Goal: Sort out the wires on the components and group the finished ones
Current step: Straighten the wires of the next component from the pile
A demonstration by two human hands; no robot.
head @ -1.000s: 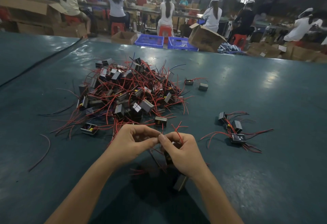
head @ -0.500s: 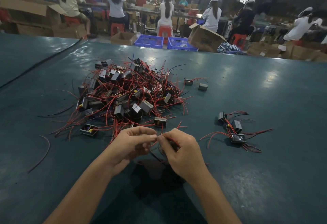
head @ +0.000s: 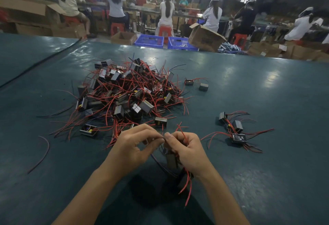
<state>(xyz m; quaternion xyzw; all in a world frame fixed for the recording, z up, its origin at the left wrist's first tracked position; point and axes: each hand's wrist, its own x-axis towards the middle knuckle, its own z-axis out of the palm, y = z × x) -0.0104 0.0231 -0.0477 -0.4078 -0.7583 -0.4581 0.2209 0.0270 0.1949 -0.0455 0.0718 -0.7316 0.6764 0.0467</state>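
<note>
A big tangled pile of small black components with red and black wires (head: 128, 96) lies in the middle of the teal table (head: 267, 91). To the right sits a small group of three components with their wires (head: 235, 132). My left hand (head: 131, 148) and my right hand (head: 188, 151) meet just in front of the pile. The left hand's thumb and forefinger pinch a thin wire at the meeting point. The right hand grips a dark component (head: 170, 160), mostly hidden under its fingers, and red wires (head: 187, 185) hang below its wrist.
Two stray components (head: 195, 84) lie right of the pile. A loose dark wire (head: 42, 155) curves at the left. Beyond the table's far edge stand blue crates (head: 149, 40), cardboard boxes (head: 204, 38) and seated workers at benches.
Both hands stayed close together in front of the pile. The component in my right hand now hangs lower, and red wires have come to dangle below the wrist.
</note>
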